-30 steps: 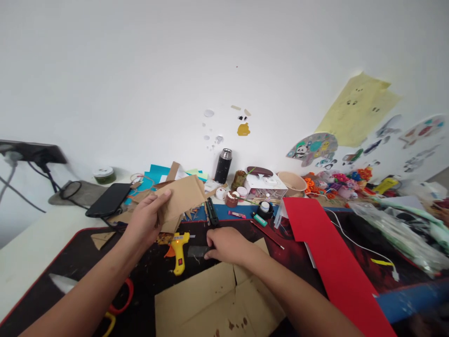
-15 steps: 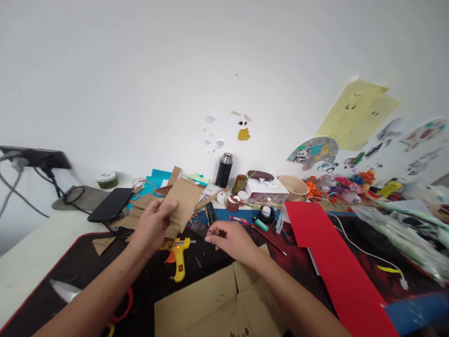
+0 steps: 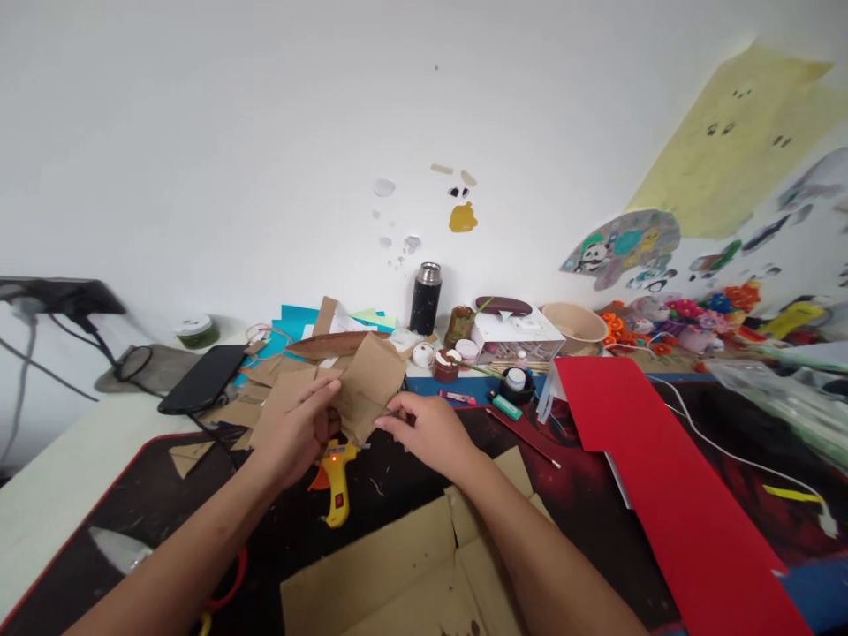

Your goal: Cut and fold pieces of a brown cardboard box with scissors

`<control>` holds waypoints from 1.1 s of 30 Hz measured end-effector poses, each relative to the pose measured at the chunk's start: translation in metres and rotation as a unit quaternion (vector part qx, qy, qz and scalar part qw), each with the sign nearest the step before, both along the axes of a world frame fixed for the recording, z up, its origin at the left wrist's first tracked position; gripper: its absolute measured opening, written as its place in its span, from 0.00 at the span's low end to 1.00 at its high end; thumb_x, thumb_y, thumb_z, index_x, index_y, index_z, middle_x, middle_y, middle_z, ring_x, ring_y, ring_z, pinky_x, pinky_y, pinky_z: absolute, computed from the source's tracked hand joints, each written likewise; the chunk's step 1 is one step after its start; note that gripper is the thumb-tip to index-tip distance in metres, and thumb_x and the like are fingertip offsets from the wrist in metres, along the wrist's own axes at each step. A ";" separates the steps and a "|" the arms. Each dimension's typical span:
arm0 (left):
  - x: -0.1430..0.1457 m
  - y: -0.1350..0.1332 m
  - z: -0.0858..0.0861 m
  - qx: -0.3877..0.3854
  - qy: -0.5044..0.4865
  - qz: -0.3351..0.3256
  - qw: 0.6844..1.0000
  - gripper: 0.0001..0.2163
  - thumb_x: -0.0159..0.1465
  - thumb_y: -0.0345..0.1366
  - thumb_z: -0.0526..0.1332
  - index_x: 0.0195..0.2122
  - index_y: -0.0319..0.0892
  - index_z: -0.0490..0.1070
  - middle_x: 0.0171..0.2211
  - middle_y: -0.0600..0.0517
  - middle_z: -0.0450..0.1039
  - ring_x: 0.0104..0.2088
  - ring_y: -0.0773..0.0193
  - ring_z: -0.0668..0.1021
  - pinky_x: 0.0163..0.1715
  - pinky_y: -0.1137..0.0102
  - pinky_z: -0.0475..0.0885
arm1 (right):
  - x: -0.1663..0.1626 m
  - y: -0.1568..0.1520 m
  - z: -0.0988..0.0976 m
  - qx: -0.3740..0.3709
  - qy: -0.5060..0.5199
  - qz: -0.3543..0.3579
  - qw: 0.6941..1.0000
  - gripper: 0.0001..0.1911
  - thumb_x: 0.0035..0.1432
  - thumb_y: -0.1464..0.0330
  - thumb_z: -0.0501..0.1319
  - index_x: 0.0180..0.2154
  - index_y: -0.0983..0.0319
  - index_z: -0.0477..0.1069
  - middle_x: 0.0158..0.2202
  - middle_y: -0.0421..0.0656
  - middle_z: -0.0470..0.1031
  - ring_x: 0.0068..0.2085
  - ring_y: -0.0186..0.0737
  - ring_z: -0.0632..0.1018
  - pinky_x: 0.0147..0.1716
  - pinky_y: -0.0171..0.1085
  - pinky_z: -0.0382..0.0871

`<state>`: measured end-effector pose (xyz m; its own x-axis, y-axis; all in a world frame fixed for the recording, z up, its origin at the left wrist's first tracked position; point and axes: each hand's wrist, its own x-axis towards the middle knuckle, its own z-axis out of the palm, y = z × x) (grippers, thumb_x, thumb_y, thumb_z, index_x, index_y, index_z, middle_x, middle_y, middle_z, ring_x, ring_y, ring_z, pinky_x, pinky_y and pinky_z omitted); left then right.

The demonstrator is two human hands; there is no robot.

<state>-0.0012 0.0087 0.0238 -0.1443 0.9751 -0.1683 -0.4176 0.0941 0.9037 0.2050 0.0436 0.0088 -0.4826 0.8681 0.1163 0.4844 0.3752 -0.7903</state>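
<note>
from the right hand [image 3: 434, 433], bare dark mat [image 3: 576, 521] opens at four o'clock; the yellow plastic glue gun [image 3: 337, 490] blocks eight, the long red card [image 3: 636, 442] three.

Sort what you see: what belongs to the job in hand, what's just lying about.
Likely part of the job:
brown cardboard piece, in the left hand
yellow glue gun, its light on

Apparently just lying about:
black flask
phone
beige bowl
</note>
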 end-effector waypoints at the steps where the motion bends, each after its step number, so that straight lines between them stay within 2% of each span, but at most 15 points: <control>1: 0.002 -0.001 -0.001 -0.006 0.008 -0.013 1.000 0.21 0.49 0.43 0.80 0.42 0.42 0.82 0.37 0.47 0.85 0.31 0.58 0.83 0.28 0.70 0.75 | 0.003 0.001 -0.002 -0.003 0.000 -0.004 1.000 0.10 0.67 0.60 0.69 0.35 0.58 0.80 0.26 0.38 0.79 0.28 0.39 0.76 0.31 0.35 0.59; 5: 0.009 -0.006 -0.005 -0.027 0.071 -0.068 0.995 0.26 0.47 0.42 0.83 0.47 0.45 0.81 0.41 0.47 0.86 0.35 0.53 0.85 0.32 0.66 0.79 | 0.007 0.000 -0.005 0.009 -0.005 -0.015 1.000 0.10 0.65 0.60 0.71 0.35 0.59 0.79 0.26 0.37 0.78 0.28 0.36 0.75 0.30 0.35 0.57; 8: 0.010 -0.008 -0.009 -0.004 0.102 -0.069 0.992 0.22 0.50 0.45 0.81 0.43 0.45 0.81 0.38 0.49 0.86 0.33 0.54 0.85 0.33 0.65 0.80 | 0.004 -0.002 -0.002 0.025 -0.003 -0.015 1.000 0.10 0.65 0.59 0.71 0.36 0.58 0.79 0.27 0.36 0.78 0.29 0.35 0.74 0.30 0.34 0.57; 13: 0.006 -0.004 -0.008 0.067 0.079 0.025 0.994 0.18 0.52 0.43 0.81 0.40 0.45 0.81 0.36 0.52 0.83 0.33 0.59 0.82 0.31 0.69 0.78 | 0.007 -0.002 -0.001 0.025 0.012 -0.023 0.999 0.11 0.68 0.57 0.69 0.41 0.58 0.78 0.27 0.37 0.78 0.28 0.37 0.76 0.31 0.34 0.61; 15: 0.002 -0.001 -0.006 0.076 0.048 0.071 0.993 0.19 0.51 0.42 0.81 0.41 0.44 0.81 0.37 0.52 0.83 0.34 0.61 0.81 0.32 0.71 0.77 | 0.009 0.000 -0.002 0.026 0.012 -0.020 0.999 0.12 0.69 0.57 0.67 0.40 0.59 0.78 0.27 0.38 0.78 0.28 0.38 0.77 0.31 0.34 0.62; 18: -0.003 0.003 -0.003 0.068 0.015 0.098 0.993 0.20 0.49 0.41 0.82 0.40 0.43 0.81 0.39 0.52 0.83 0.35 0.63 0.80 0.32 0.72 0.77 | 0.012 0.003 -0.003 0.020 0.015 -0.027 0.999 0.12 0.70 0.59 0.66 0.37 0.59 0.78 0.24 0.38 0.77 0.26 0.37 0.76 0.30 0.35 0.62; 24: -0.001 0.000 -0.003 0.065 0.019 0.084 0.994 0.23 0.49 0.44 0.82 0.43 0.44 0.79 0.41 0.51 0.83 0.37 0.61 0.80 0.34 0.71 0.77 | 0.016 0.009 -0.002 -0.036 0.067 -0.029 0.997 0.12 0.68 0.60 0.67 0.33 0.60 0.78 0.21 0.35 0.75 0.24 0.36 0.74 0.28 0.33 0.62; 29: 0.001 -0.004 -0.007 0.081 0.059 0.055 0.993 0.18 0.55 0.47 0.78 0.43 0.45 0.80 0.37 0.52 0.81 0.32 0.62 0.78 0.30 0.71 0.74 | 0.020 0.013 0.000 -0.028 0.060 -0.035 0.997 0.12 0.67 0.61 0.67 0.32 0.60 0.78 0.21 0.35 0.74 0.24 0.36 0.74 0.28 0.34 0.62; 33: 0.002 -0.005 -0.010 0.093 0.096 0.047 0.990 0.19 0.59 0.48 0.76 0.49 0.47 0.82 0.43 0.50 0.82 0.34 0.61 0.78 0.31 0.70 0.74 | 0.021 0.014 -0.001 -0.025 0.062 -0.032 0.997 0.12 0.68 0.60 0.67 0.33 0.60 0.79 0.21 0.35 0.75 0.24 0.36 0.74 0.29 0.34 0.62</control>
